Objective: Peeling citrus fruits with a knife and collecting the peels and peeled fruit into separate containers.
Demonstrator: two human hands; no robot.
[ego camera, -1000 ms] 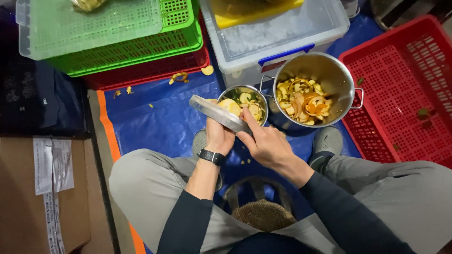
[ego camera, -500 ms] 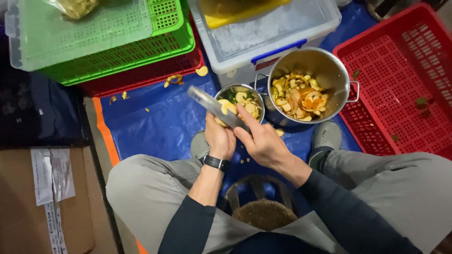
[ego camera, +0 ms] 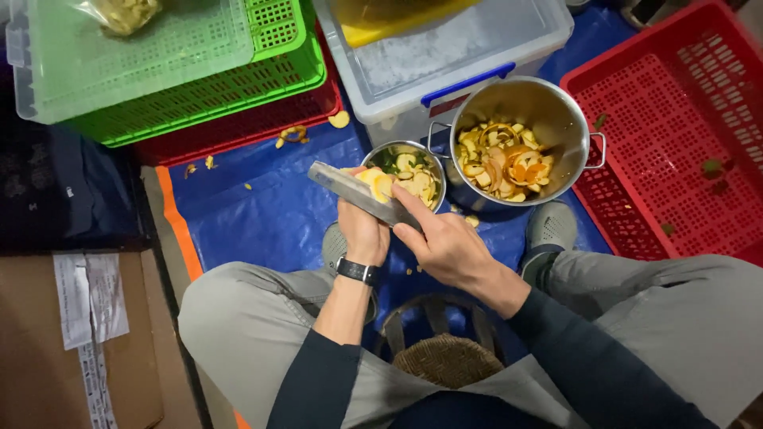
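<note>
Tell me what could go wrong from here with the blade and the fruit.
1. The right hand holds the broad blade flat across the yellow fruit gripped in the left hand; a slip could cut the left fingers.
2. The cut happens above the small bowl's near rim, so slices may miss it and land on the blue tarp, where scraps already lie.
</note>
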